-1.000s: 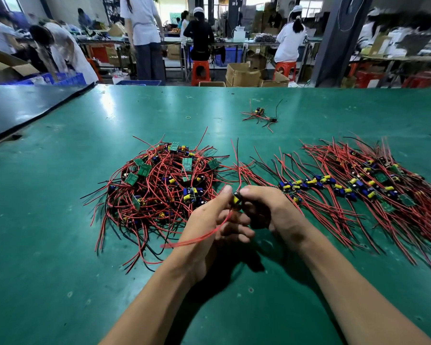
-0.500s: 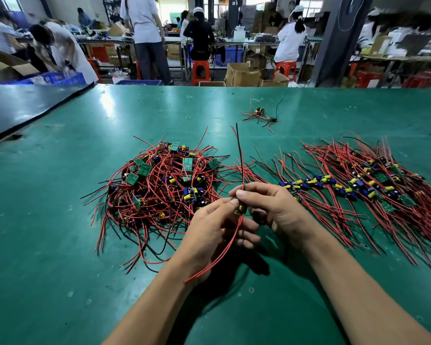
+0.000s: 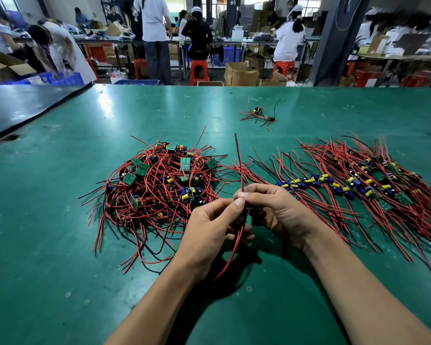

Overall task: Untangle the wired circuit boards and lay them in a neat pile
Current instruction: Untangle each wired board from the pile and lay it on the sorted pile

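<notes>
A tangled heap of wired circuit boards (image 3: 159, 185) with red and black leads lies left of centre on the green table (image 3: 47, 232). To the right, a laid-out row of boards (image 3: 353, 185) stretches with wires combed roughly parallel. My left hand (image 3: 209, 232) and my right hand (image 3: 276, 210) meet in front of the heap, both pinching one wired board (image 3: 240, 168). Its board is hidden between the fingers. One pair of wires stands straight up, another hangs down towards me.
A small loose board with wires (image 3: 258, 114) lies farther back, with a rubber band (image 3: 186, 117) to its left. A dark table (image 3: 15, 105) abuts at the left. Several people work at benches beyond the far edge, among cardboard boxes and red stools.
The held board's wires swung from a loop near my left hand to one pair upright and one hanging. My hands stayed together in the same place.
</notes>
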{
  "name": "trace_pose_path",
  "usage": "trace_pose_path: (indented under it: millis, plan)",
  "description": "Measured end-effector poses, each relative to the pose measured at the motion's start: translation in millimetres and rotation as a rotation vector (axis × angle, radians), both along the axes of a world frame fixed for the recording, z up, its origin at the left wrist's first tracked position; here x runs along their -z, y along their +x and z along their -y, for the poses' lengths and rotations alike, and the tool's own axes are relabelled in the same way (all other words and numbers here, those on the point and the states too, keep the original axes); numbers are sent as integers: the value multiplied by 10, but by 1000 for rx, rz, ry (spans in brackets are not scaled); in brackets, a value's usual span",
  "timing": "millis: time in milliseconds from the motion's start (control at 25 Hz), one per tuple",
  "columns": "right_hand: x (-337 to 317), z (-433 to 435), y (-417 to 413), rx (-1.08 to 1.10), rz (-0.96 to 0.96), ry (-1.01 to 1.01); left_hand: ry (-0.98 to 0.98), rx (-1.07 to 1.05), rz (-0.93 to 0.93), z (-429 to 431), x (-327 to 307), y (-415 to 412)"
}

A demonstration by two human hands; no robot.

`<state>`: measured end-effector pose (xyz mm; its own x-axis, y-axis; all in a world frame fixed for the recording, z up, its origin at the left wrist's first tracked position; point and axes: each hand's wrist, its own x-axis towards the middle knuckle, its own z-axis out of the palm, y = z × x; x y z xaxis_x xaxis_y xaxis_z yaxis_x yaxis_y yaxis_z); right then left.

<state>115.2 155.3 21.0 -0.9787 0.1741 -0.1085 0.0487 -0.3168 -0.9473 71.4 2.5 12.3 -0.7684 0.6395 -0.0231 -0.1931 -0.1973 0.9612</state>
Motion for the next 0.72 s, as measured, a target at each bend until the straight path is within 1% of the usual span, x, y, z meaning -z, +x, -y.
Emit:
trace_pose_path:
  millis: [160, 280, 400, 480, 600, 640, 720]
  plan:
    - [6, 6, 21, -24, 44, -43, -37, -7, -47, -10, 17, 11]
    - [1, 25, 26, -101, 48, -52, -37, -11, -12, -32, 19, 22]
    - [-14, 24, 41, -178, 74, -111, -19, -56, 4, -32, 40, 17]
    - [-4, 34, 42, -207, 94, -105, -4, -70, 24, -36, 51, 18]
    - [28, 58, -2, -97, 104, -60, -19, -118, 0, -41, 66, 27]
    - [45, 61, -21, -26, 101, 1, -33, -140, -24, -41, 70, 31]
    - [89, 39, -48, 143, 77, 213, -70, -157, -73, -55, 75, 47]
